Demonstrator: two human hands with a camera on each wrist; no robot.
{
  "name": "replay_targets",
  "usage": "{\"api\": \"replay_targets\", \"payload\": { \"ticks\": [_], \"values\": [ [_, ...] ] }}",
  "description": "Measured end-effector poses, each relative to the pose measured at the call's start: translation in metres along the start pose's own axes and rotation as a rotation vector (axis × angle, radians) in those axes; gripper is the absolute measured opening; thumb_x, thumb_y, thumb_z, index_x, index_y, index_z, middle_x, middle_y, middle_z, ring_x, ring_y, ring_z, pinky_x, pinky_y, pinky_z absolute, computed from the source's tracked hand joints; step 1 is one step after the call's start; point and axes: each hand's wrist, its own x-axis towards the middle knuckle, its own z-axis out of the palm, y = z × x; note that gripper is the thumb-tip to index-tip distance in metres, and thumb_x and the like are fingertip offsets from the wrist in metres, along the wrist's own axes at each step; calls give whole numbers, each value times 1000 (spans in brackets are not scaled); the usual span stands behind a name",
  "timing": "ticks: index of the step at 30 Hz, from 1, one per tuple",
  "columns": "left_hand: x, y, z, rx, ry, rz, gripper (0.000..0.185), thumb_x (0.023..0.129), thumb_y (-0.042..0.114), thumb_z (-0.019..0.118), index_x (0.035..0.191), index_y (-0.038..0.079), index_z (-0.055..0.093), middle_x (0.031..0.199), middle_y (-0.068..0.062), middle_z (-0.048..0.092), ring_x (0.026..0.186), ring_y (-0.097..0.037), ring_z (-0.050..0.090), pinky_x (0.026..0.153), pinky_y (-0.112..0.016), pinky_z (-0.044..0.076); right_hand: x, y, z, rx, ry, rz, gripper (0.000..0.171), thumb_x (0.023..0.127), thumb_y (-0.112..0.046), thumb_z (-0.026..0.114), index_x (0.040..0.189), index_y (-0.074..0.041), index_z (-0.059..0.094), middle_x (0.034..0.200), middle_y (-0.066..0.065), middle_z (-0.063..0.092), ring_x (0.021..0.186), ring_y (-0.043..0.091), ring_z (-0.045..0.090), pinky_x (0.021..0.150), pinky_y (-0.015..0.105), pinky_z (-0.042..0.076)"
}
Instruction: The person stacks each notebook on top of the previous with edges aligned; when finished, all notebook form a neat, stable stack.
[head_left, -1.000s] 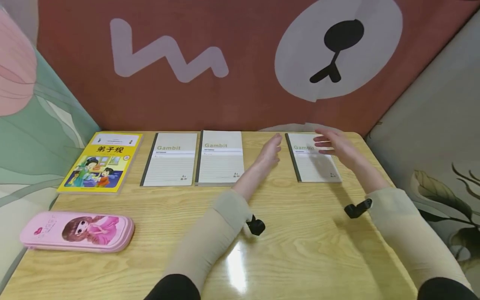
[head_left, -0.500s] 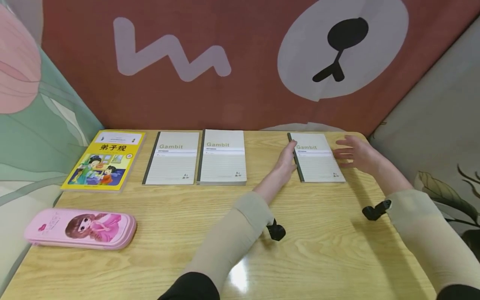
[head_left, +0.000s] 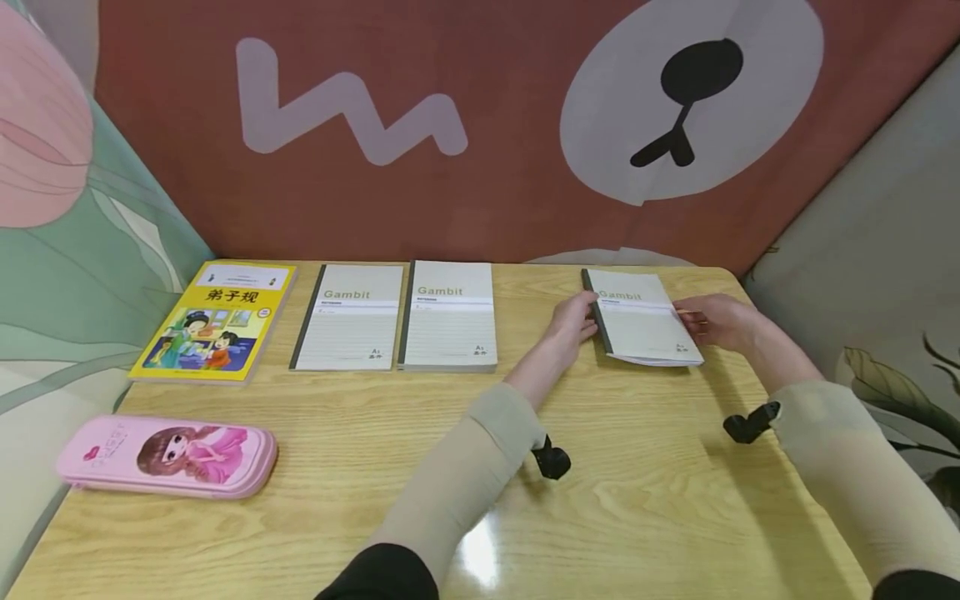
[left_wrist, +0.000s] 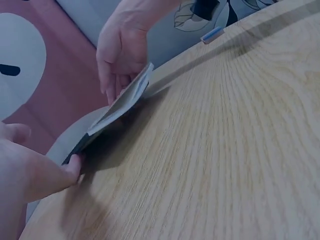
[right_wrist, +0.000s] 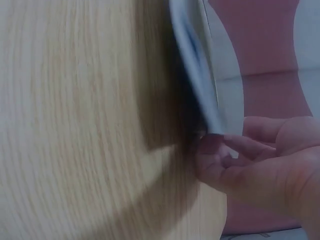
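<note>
A grey Gambit notebook (head_left: 641, 321) lies at the back right of the wooden table (head_left: 637, 467), its right edge raised off the wood. My right hand (head_left: 693, 321) pinches that raised edge; the right wrist view shows fingers (right_wrist: 235, 162) curled under the notebook's edge (right_wrist: 197, 85). My left hand (head_left: 577, 315) is at the dark spine side, and in the left wrist view a fingertip (left_wrist: 74, 164) touches the spine while the thumb stays apart. There the notebook (left_wrist: 120, 102) slants up toward the right hand (left_wrist: 120, 55).
Two more Gambit notebooks (head_left: 350, 317) (head_left: 448, 315) lie side by side at the back middle. A yellow picture book (head_left: 216, 321) is at the back left, and a pink pencil case (head_left: 168, 457) sits at the front left. Fabric walls close the back and sides.
Both hands came down onto the right notebook. The left hand went to the spine, the right hand took the right edge, and that edge rose off the table.
</note>
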Motion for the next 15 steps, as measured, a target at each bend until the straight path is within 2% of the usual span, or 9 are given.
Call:
{"api": "replay_targets", "payload": {
  "ticks": [3, 5, 7, 10, 13, 15],
  "values": [
    [-2, 3, -2, 33, -42, -1, 43, 98, 12, 60, 136, -8, 58, 133, -23, 63, 118, -28, 62, 112, -40, 52, 1, 3, 2, 31, -32, -53, 62, 112, -24, 41, 164, -4, 13, 92, -19, 60, 87, -1, 54, 79, 20, 51],
    [-4, 5, -7, 71, -100, 20, 43, 100, 6, 58, 141, -7, 54, 132, -21, 65, 116, -27, 64, 111, -41, 53, 1, 4, 4, 85, -61, -80, 67, 112, -19, 39, 165, -5, 0, 91, -22, 64, 85, -4, 59, 77, 18, 54],
    [-7, 9, -10, 116, -153, 55, 46, 100, 0, 56, 146, -5, 52, 132, -21, 66, 114, -27, 67, 110, -43, 54, -1, 2, 7, 161, -80, -93, 70, 112, -17, 40, 164, -8, -5, 90, -22, 69, 84, -4, 65, 76, 19, 57],
    [-10, 16, -16, 188, -193, 113, 49, 100, -4, 55, 149, -1, 50, 127, -20, 66, 104, -25, 69, 106, -47, 56, -6, -3, 14, 264, -78, -114, 73, 110, -16, 45, 165, -11, -1, 90, -18, 73, 82, -1, 69, 73, 21, 59],
    [-14, 25, -22, 242, -186, 159, 50, 100, -4, 56, 150, 0, 50, 122, -20, 66, 95, -22, 68, 102, -48, 58, -14, -9, 24, 304, -67, -167, 74, 108, -16, 50, 166, -12, 4, 92, -17, 75, 83, 0, 69, 71, 21, 58],
    [-17, 34, -28, 286, -169, 190, 52, 101, -2, 55, 152, 1, 47, 124, -19, 65, 96, -21, 67, 101, -47, 58, -21, -14, 33, 321, -60, -216, 75, 107, -16, 53, 166, -11, 7, 95, -16, 75, 85, 0, 70, 72, 21, 58]
  ]
}}
